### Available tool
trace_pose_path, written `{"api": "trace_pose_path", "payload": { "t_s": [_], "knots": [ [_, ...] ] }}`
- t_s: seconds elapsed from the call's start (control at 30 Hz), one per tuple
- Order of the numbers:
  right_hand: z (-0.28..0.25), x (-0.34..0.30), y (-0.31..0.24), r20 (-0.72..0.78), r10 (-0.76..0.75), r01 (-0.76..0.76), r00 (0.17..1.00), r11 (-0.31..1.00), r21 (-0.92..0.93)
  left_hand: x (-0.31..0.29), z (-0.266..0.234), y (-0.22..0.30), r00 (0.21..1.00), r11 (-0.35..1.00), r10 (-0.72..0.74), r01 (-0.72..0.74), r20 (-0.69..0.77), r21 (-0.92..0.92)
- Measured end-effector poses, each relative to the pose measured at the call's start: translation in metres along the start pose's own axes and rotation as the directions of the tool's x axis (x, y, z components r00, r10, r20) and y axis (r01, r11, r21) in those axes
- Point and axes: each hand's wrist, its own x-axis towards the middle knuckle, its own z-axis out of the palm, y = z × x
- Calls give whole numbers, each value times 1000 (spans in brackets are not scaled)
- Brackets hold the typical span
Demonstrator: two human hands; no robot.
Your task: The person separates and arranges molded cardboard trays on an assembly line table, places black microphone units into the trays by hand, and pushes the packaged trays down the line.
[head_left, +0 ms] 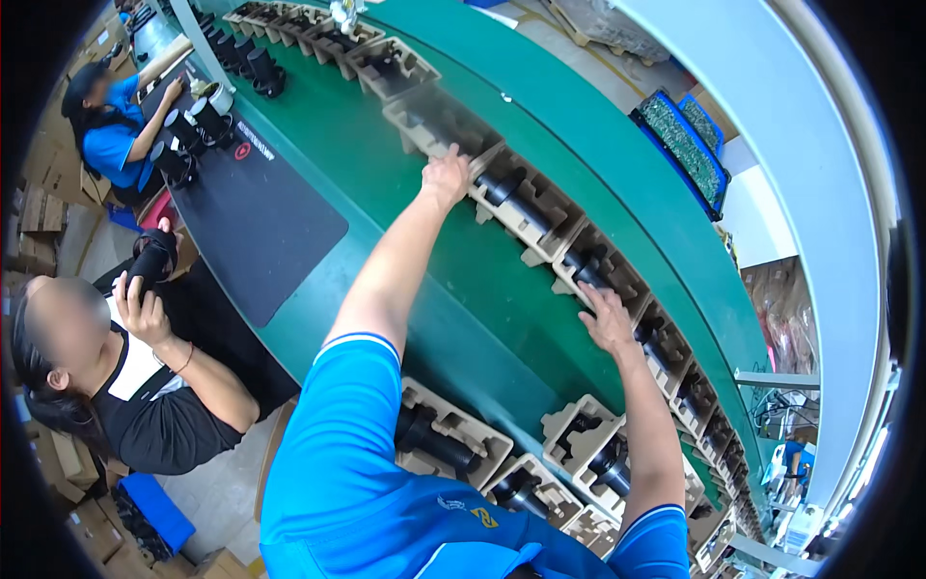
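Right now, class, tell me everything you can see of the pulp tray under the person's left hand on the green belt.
The tray is moulded beige-brown pulp, like pressed cardboard, with raised ribs and scalloped edges. It lies flat on the green conveyor in a row of similar trays, angled along the belt. Its hollow holds a black cylindrical part, lying on its side. The left hand rests on its upper-left corner; neighbouring trays sit close at both ends.
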Motion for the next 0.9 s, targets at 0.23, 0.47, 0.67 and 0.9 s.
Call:
{"api": "trace_pose_path", "payload": {
  "t_s": [0.23, 0.47, 0.67, 0.9],
  "knots": [
    [-75, -60, -57, -166, -258, 261, 952, 965, -3, -109, -127, -28, 965, 847, 262, -240, -22, -475],
    [-107, -148, -139, -155, -259, 294, 953, 913, 282, -287, -133, -52, 940, 744, 236, -12, 246, -668],
    [-46, -203, -174, -541, -205, 492, 815, 738, 462, -303, -110, -13, 915, 525, -151, -246, -373, -815],
    [45, -297, -183, -470, -163, 449, 867, 662, 600, -311, -70, -16, 939, 967, 200, -143, -279, 213]
  ]
}}
